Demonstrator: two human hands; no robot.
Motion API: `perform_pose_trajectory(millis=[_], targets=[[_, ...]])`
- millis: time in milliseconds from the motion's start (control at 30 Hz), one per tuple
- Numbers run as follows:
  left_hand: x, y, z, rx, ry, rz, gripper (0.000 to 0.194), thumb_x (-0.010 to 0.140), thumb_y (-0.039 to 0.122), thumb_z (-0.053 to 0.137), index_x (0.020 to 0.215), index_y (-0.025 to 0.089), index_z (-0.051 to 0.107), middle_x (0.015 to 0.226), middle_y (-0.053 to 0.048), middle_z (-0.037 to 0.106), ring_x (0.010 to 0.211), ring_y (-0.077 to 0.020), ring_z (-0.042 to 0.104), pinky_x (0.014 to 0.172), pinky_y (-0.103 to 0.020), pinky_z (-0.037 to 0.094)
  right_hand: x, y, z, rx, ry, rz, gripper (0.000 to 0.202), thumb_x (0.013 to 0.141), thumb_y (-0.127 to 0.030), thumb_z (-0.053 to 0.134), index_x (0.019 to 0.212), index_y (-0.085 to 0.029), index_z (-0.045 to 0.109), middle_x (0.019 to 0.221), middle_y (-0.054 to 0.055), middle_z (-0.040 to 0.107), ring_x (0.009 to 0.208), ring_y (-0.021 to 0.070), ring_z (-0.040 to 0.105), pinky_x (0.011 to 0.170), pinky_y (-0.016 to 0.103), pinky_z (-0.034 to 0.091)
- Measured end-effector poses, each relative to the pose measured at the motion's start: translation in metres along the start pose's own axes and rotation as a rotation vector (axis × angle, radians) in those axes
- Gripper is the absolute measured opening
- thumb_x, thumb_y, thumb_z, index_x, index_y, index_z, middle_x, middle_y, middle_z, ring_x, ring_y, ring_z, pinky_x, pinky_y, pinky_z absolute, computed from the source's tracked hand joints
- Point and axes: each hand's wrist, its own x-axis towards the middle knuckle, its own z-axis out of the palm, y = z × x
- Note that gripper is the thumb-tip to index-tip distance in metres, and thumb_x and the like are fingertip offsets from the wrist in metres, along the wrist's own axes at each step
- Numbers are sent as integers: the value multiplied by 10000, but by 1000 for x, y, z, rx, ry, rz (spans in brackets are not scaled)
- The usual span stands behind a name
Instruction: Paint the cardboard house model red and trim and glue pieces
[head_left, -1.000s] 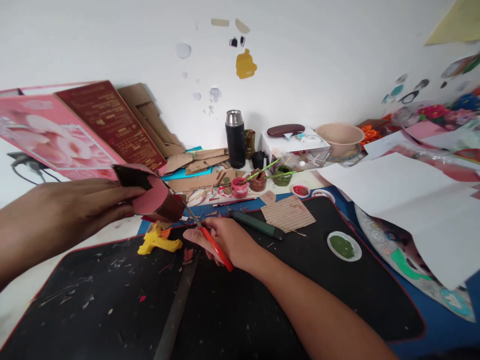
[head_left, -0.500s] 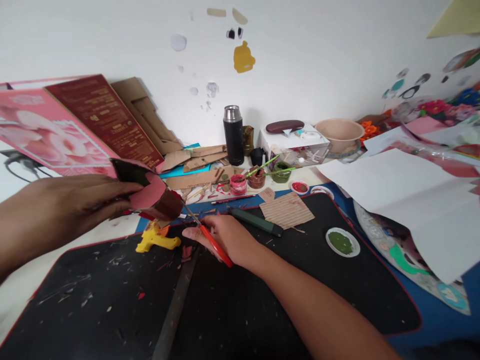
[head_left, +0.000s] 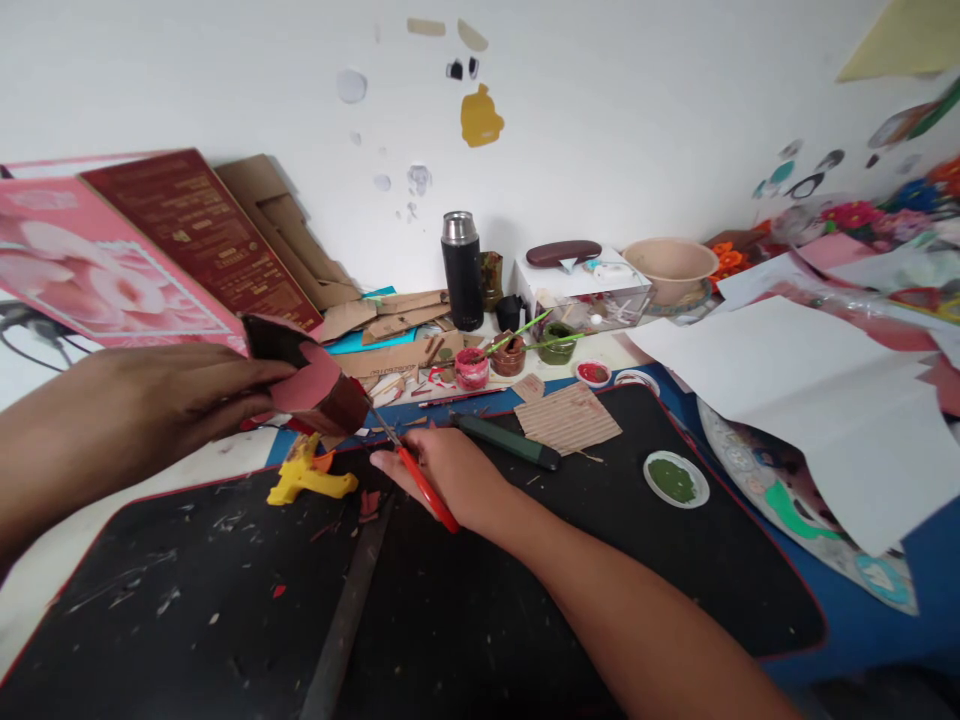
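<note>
My left hand (head_left: 187,395) grips a small folded cardboard piece (head_left: 307,385), pink on one face and dark brown on its sides, held above the mat. Closed around the red handles of a pair of scissors (head_left: 426,485) is my right hand (head_left: 450,475). The scissors' thin metal blades point up and left and meet the right edge of the cardboard piece; whether they are closed on it I cannot tell. Below the piece lies a yellow glue gun (head_left: 311,475). A dark flat strip, like a ruler (head_left: 349,610), and a dark green cutter-like tool (head_left: 506,440) rest nearby.
Corrugated cardboard (head_left: 568,420) and a lid of green paint (head_left: 675,480) lie on the black mat (head_left: 600,590). Behind are paint jars (head_left: 472,368) with brushes and a black flask (head_left: 461,270). White paper (head_left: 810,400) covers the right side; a pink box (head_left: 120,260) leans left.
The cardboard piece and my left hand have shifted slightly right, closer to the scissors. The whole view has moved a little, with the background sliding left.
</note>
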Motion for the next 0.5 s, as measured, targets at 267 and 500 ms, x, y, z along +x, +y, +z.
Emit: perform_pose_trajectory(millis=[267,500], targets=[[9,3,-5,-3,-60,-39,641,1096,696,356,1000,322,867,872,-2,833,619,-193,715,550,-301,470,2,9,9,-68,43,-31,241,1038,-258,758,817,-164,730,681,12,693,590,135,556,610,266,340],[8,-1,-3,-16,-141,-124,688,1061,743,329,1052,323,873,848,-8,773,633,-191,649,611,-302,462,4,21,17,-50,61,-81,295,1027,-140,687,734,-174,668,682,29,704,680,164,654,645,270,359]])
